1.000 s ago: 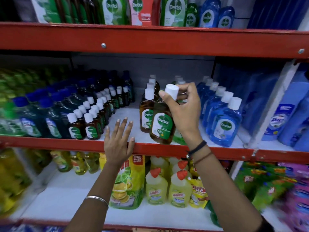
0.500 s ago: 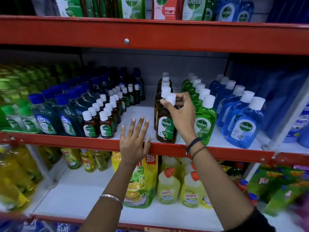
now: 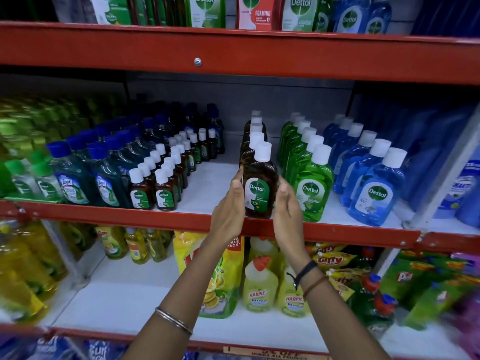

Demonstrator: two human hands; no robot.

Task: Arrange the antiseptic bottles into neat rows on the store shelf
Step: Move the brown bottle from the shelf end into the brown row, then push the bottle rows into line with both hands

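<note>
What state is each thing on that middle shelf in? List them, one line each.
Front brown bottle: upright, capped, at the shelf's front edge, label facing out.
Brown row: single file behind it.
Green bottles: upright, capped, one row.
Blue bottles: upright, capped, one row.
Small brown bottles: upright, two rows.
Left hand: open, flat against the front bottle's left side.
Right hand: open, beside its right side.

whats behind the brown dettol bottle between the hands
Behind the front brown Dettol bottle runs a single file of brown bottles; mostly their white caps show. Their labels and the row's far end are covered.
</note>
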